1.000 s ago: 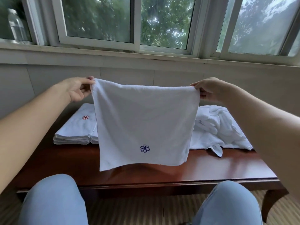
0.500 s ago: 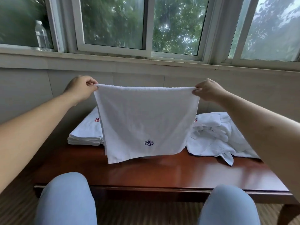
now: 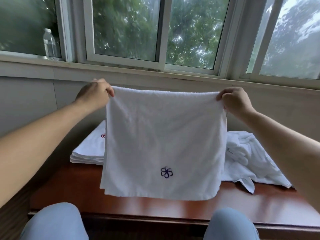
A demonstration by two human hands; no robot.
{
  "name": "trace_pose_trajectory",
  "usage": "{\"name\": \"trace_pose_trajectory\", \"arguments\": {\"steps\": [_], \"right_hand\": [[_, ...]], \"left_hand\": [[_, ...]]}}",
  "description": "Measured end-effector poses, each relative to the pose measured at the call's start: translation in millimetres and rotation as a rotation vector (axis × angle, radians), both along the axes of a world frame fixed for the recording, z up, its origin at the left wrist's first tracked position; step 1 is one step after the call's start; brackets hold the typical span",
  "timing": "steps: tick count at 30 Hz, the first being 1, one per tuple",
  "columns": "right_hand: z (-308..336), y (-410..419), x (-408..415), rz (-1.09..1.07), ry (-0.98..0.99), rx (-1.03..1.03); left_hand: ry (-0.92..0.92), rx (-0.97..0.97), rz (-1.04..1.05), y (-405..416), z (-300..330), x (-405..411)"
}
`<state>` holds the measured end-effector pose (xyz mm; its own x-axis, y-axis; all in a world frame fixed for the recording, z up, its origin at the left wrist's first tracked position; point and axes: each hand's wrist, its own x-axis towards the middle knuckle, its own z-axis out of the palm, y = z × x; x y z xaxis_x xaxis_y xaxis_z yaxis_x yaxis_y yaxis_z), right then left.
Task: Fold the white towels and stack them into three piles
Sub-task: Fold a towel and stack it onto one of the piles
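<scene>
White terry cloth fills the middle of the view, and the scene is read from left to right. A clear plastic bottle (image 3: pixel 49 42) is seen on the far window sill at the left. Below it, a neat pile of folded towels (image 3: pixel 90 149) is stacked on the far left part of the polished reddish wooden table (image 3: pixel 173 207), a small red flower stitched on the top one. The left hand (image 3: pixel 94 95) is raised above that pile, its fingers curled and pinched on the upper left corner of the held towel (image 3: pixel 162 142). This towel is hung flat between both hands over the table, apparently already doubled at its top edge, soft and nubbly, with a blue embroidered flower (image 3: pixel 166 172) low at the centre. Its upper right corner is pinched by the curled fingers of the right hand (image 3: pixel 235 101). At the far right a crumpled heap of unfolded towels (image 3: pixel 251 160) is left on the table. For a clean fold, the top edge should be kept taut and level, the corners matched before the cloth is lowered, and the lower hems checked for alignment, since limp terry is easily skewed.
</scene>
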<state>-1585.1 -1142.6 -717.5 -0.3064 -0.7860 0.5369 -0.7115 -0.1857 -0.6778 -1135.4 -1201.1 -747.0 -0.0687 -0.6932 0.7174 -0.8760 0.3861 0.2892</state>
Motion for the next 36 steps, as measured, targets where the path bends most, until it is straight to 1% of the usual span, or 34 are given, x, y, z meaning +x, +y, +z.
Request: {"name": "trace_pose_trajectory", "arguments": {"steps": [2, 3, 4, 5, 6, 8, 11, 13, 14, 16, 18, 19, 21, 23, 26, 31, 34, 36], "right_hand": [[-16.5, -27.9, 3.8, -0.011, -0.057, 0.046], [-29.0, -45.7, 7.2, 0.004, -0.075, 0.095], [-44.9, -62.1, 11.5, 0.033, -0.075, 0.183], [-64.1, -76.2, 17.1, 0.064, -0.035, 0.295], [-86.4, -88.4, 22.0, 0.089, 0.028, 0.400], [-135.4, -105.4, 28.9, 0.147, 0.162, 0.557], [-216.1, -106.9, 28.6, 0.220, 0.249, 0.800], [-264.7, -98.8, 21.5, 0.245, 0.344, 0.885], [-283.5, -95.0, 16.0, 0.254, 0.323, 0.879], [-306.4, -90.6, 6.0, 0.256, 0.224, 0.830], [-312.5, -90.1, -1.1, 0.266, 0.161, 0.811], [-312.9, -90.0, -5.1, 0.270, 0.140, 0.809], [-314.1, -86.1, -16.6, 0.247, 0.146, 0.766], [-317.3, -79.9, -32.5, 0.173, 0.128, 0.716], [-318.9, -72.2, -56.2, 0.058, 0.063, 0.699], [-318.6, -62.6, -71.5, -0.034, 0.076, 0.836], [-312.6, -61.4, -65.4, -0.117, 0.161, 0.938], [-308.7, -60.1, -61.6, -0.143, 0.139, 1.031]], "left_hand": [[-0.061, 0.101, 0.060, -28.1, -13.3, -11.3], [-0.102, 0.189, 0.122, -42.7, -24.9, -19.7], [-0.140, 0.291, 0.169, -55.6, -40.1, -28.2], [-0.167, 0.384, 0.180, -67.8, -58.6, -36.2], [-0.182, 0.436, 0.163, -77.6, -79.8, -44.3], [-0.200, 0.499, 0.058, -90.7, -130.8, -57.9], [-0.169, 0.692, -0.136, -86.4, -219.0, -70.1], [-0.134, 0.817, -0.188, -77.3, -265.5, -72.6], [-0.144, 0.845, -0.196, -74.5, -279.3, -73.7], [-0.154, 0.830, -0.197, -76.6, -286.4, -75.7], [-0.121, 0.808, -0.186, -77.6, -284.7, -77.4], [-0.140, 0.810, -0.164, -76.9, -284.9, -78.4], [-0.233, 0.886, -0.089, -72.3, -285.0, -79.1], [-0.294, 0.982, -0.008, -65.2, -285.2, -79.9], [-0.267, 1.042, 0.068, -59.0, -280.9, -84.1], [-0.270, 1.088, 0.149, -50.7, -277.3, -88.0], [-0.197, 1.106, 0.162, -46.7, -275.1, -89.2], [-0.109, 1.148, 0.130, -46.6, -276.6, -88.8]]}}
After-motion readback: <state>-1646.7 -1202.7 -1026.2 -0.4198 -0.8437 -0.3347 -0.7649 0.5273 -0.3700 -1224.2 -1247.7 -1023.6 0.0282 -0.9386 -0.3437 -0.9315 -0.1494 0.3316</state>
